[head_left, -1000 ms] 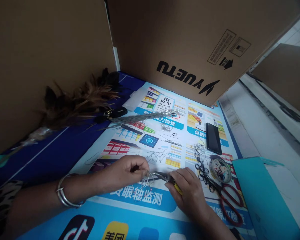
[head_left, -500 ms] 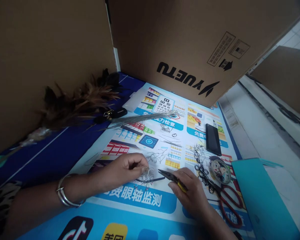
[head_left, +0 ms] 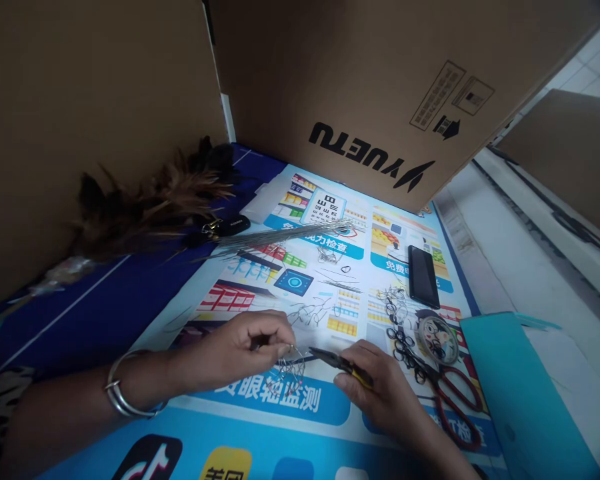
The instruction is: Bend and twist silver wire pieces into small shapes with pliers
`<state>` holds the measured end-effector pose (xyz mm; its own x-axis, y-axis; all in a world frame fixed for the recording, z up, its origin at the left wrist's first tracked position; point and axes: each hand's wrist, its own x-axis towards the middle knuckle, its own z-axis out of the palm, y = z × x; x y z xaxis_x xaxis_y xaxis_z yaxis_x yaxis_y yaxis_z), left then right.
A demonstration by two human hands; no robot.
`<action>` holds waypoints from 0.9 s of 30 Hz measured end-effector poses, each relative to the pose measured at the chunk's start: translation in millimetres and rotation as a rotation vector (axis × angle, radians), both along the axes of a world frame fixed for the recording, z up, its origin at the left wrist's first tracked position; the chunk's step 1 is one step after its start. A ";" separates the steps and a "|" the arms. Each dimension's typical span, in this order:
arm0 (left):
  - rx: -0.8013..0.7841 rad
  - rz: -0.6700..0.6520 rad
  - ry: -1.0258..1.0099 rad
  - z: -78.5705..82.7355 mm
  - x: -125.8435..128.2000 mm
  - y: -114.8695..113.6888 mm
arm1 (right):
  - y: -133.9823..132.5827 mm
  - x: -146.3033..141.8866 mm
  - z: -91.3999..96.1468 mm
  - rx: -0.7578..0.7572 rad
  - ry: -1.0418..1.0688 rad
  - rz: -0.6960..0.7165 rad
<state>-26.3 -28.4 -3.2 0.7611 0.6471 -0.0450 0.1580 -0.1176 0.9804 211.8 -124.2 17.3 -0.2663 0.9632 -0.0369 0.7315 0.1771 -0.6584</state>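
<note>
Between thumb and fingers, my left hand (head_left: 253, 343) pinches a small cluster of thin bent wire (head_left: 291, 368), which hangs below the fingertips with tiny reddish bits at its ends. My right hand (head_left: 380, 383) is wrapped round pliers (head_left: 337, 360) with dark pointed jaws and yellow-and-black handles. The jaw tips point left and lie close beside the wire cluster; I cannot tell whether they touch it. Loose bent wire pieces (head_left: 310, 310) lie on the printed sheet (head_left: 300, 460) just beyond my hands. Farther back rests a long bundle of straight wires (head_left: 285, 235).
Red-handled scissors (head_left: 457, 400), a round clear container (head_left: 437, 339), black rings (head_left: 400, 337) and a black phone (head_left: 423, 277) lie at right. A teal box (head_left: 505, 380) stands beyond them. Brown feathers (head_left: 150, 207) lie at left, and cardboard (head_left: 360, 80) walls the back.
The pliers in my right hand have moved left, their tips nearer the wire cluster. My left hand and the cluster sit slightly lower. The view has shifted a little.
</note>
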 end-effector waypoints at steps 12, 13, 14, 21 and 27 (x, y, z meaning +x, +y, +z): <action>0.015 -0.020 0.002 1.2 1.5 -0.8 | 0.7 -4.3 -6.9 -0.008 -0.046 0.015; 0.014 -0.023 0.001 1.4 1.5 -0.6 | 0.9 -4.2 -7.0 -0.026 -0.052 0.015; 0.014 -0.025 0.001 1.6 1.5 -0.5 | 1.2 -4.1 -6.9 -0.040 -0.052 0.013; 0.039 -0.014 -0.005 1.7 0.6 -0.5 | 0.0 -1.8 -2.1 -0.080 0.022 0.049; 0.024 -0.033 0.001 2.2 0.2 -0.3 | 1.0 -3.0 2.5 -0.088 0.055 0.047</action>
<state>-26.1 -28.8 -1.0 0.7822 0.6223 -0.0308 0.1549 -0.1463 0.9770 208.8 -123.2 19.8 -0.3153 0.9432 -0.1048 0.6863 0.1504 -0.7116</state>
